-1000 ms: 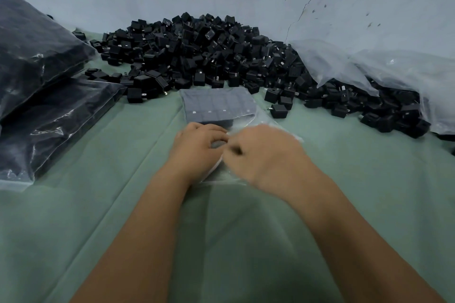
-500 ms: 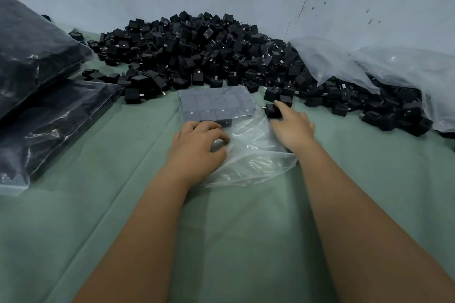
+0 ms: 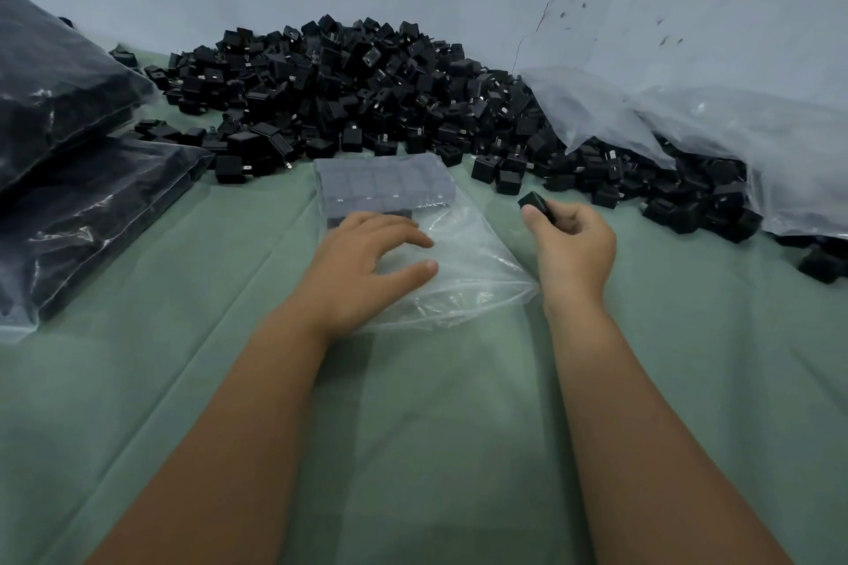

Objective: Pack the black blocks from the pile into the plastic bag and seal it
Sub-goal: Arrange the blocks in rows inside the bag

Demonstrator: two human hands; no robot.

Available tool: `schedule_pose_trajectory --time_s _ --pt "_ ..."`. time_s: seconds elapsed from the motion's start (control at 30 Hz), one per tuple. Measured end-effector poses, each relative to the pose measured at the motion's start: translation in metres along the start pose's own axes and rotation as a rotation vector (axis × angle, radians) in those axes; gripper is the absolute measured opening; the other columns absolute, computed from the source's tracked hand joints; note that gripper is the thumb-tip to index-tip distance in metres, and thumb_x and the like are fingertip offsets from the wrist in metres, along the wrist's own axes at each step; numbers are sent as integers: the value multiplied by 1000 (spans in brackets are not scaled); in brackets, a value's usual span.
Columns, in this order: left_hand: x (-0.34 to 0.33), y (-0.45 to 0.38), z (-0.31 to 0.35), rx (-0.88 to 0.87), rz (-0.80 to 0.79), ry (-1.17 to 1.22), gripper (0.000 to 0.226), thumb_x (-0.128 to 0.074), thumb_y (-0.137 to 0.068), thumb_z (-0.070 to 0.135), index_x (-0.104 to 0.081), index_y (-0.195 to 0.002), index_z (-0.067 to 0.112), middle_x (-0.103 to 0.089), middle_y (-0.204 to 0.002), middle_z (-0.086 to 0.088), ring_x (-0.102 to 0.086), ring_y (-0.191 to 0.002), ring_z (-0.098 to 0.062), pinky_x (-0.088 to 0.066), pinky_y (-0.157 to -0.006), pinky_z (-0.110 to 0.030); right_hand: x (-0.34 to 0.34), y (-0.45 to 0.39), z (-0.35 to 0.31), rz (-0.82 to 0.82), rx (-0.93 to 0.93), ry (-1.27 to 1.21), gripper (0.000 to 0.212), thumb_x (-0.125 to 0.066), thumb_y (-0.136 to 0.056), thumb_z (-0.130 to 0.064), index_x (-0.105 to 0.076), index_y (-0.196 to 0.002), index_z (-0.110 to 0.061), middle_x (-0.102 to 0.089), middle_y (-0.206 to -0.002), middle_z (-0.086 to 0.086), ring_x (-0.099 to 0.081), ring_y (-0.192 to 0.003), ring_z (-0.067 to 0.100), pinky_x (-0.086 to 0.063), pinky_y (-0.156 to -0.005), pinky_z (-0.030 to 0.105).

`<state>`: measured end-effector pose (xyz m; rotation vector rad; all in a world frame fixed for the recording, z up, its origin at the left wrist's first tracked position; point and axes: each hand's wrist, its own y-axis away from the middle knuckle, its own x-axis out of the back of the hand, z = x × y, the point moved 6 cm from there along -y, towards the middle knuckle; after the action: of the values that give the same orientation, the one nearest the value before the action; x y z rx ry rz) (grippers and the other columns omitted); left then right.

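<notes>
Our right hand (image 3: 571, 243) pinches one black block (image 3: 536, 202); our left hand (image 3: 367, 262), fingers spread, presses the plastic bag (image 3: 468, 262), its mouth hidden.

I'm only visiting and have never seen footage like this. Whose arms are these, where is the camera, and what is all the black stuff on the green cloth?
There is no machine here. The camera sits on a person's head and looks down at their own two bare arms, so you see what they see.

On the green cloth lies a big pile of small black blocks against the wall. In front of it is a clear plastic bag, with neat rows of blocks at its far end. The left hand rests on the bag with fingers spread. The right hand pinches one block, not yet bagged.

At the left are filled bags; at the right, loose plastic sheeting over more blocks.
</notes>
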<state>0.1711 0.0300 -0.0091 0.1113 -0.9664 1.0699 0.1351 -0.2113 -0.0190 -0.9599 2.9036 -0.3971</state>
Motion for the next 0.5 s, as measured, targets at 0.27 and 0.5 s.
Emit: schedule_pose_trajectory --time_s 0.27,0.5 --pt "-15 3 0 66 -232 -81 55 -62 -67 68 -65 -118 46 -56 -135 19 -46 -126 -3 -31 -113 -32 1 73 -54 18 545 123 17 -59 -77 -18 -58 -94 -16 -56 -92 -4 -51 -80 17 -43 -73 26" --pt "-6 2 -13 309 -65 424 20 -60 -96 30 -78 -90 23 -72 -88 -15 -56 -80 -17 -49 -83 -44 -45 123 -70 -417 767 406 15 -52 -73 -22 -49 -82 -11 -48 -75 -2 -39 -70 17 -33 -59 29"
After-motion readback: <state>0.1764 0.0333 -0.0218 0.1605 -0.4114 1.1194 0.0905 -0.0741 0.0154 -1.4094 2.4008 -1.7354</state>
